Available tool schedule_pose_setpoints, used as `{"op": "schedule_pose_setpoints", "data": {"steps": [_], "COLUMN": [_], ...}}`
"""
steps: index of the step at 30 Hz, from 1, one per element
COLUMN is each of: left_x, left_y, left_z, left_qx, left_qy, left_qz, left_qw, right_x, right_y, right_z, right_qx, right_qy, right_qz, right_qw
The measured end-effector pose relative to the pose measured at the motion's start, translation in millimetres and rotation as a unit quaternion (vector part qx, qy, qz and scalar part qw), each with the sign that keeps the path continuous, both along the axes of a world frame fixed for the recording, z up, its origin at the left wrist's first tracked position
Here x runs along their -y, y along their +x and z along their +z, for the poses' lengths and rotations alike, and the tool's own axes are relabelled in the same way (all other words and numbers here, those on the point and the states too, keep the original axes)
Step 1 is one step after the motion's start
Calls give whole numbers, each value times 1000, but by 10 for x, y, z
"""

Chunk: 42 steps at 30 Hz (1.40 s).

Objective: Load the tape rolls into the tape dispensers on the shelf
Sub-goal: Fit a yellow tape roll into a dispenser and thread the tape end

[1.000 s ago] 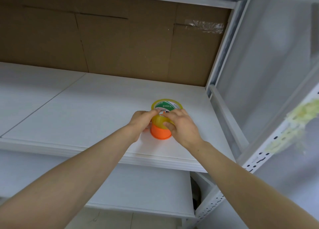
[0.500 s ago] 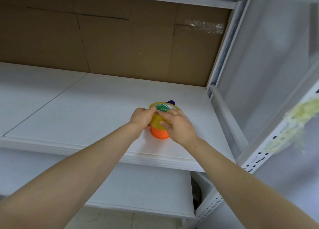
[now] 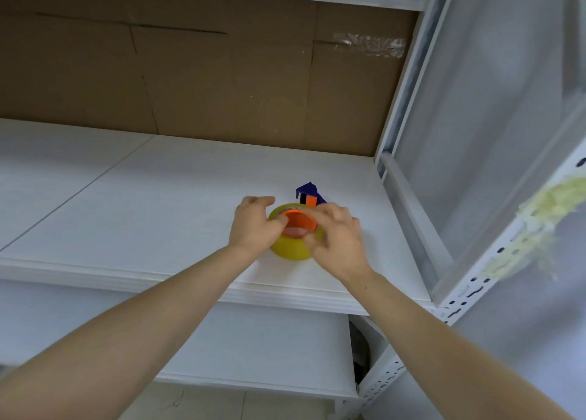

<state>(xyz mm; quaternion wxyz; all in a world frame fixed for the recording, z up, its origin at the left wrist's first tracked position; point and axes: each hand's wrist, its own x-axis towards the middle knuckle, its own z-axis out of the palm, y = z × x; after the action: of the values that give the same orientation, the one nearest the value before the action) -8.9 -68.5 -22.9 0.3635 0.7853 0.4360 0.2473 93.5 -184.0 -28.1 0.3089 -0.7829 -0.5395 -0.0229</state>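
A yellow tape roll sits low on the white shelf, around the orange hub of a tape dispenser. The dispenser's purple and orange cutter end sticks up just behind the roll. My left hand grips the roll's left side, thumb at the hub's rim. My right hand presses on the roll's right side and top edge. Both hands hide part of the roll.
Brown cardboard backs the shelf. A white metal upright and side rail bound the shelf on the right. A lower shelf lies beneath, and a perforated post stands at the front right.
The yellow roll has gone down over the orange hub, which now shows through its top. The purple cutter end has come into view behind the roll. Both hands stayed on the roll.
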Motion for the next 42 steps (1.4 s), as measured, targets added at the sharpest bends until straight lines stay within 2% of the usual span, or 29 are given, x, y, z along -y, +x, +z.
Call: {"op": "schedule_pose_setpoints", "data": {"steps": [2,3,5,7,9,11,13,16,18,20,21,23,25,27,29,31,32,33,35,37,40,42], "left_x": [80,118,197,244,266,276,260,190,120,84,65,13,-16,28,114,138,133,121,115,124,97,92], "left_y": [-14,-2,55,120,202,266,310,255,188,118,96,69,63,49,10,-8,-7,3,17,-17,-83,-112], "left_z": [59,80,71,17,-62,-113,-126,-109,-87,-39,-26,-6,12,31,79,130,186,258,427,502,474,460], "left_qx": [-25,-54,-141,-246,-272,-229,-178,-104,-24,1,-7,-37,-60,-49,9,117,166,216,268,263,316,334], "left_qy": [137,171,215,233,245,253,219,152,135,168,221,325,389,410,407,315,203,54,-226,-388,-478,-484], "left_qz": [-75,-124,-199,-231,-217,-192,-175,-175,-212,-242,-256,-282,-279,-248,-168,-37,19,49,39,-3,-66,-118], "left_qw": [987,976,946,912,905,920,943,967,968,956,941,902,876,877,898,941,965,974,936,883,817,800], "right_x": [-6,-31,-83,-107,-97,-98,-102,-103,-81,-64,-60,-77,-117,-154,-171,-162,-155,-148,-141,-145,-147,-142], "right_y": [119,199,330,334,224,142,105,174,257,304,306,289,236,191,197,249,268,282,277,249,241,242], "right_z": [77,79,41,19,34,43,77,141,178,207,224,240,227,219,235,248,253,251,238,227,165,127], "right_qx": [-86,-134,-217,-282,-352,-432,-501,-615,-648,-682,-685,-658,-640,-631,-622,-632,-641,-647,-654,-666,-706,-725], "right_qy": [64,51,-16,-66,-62,-40,4,82,98,94,83,64,91,127,152,163,163,156,138,129,139,139], "right_qz": [-85,-131,-184,-183,-157,-125,-127,-121,-90,-47,-32,-24,-28,-27,-24,-19,-15,-11,-5,-8,-5,21], "right_qw": [991,981,959,940,921,892,856,775,750,724,723,750,763,765,768,757,750,747,743,735,695,674]}}
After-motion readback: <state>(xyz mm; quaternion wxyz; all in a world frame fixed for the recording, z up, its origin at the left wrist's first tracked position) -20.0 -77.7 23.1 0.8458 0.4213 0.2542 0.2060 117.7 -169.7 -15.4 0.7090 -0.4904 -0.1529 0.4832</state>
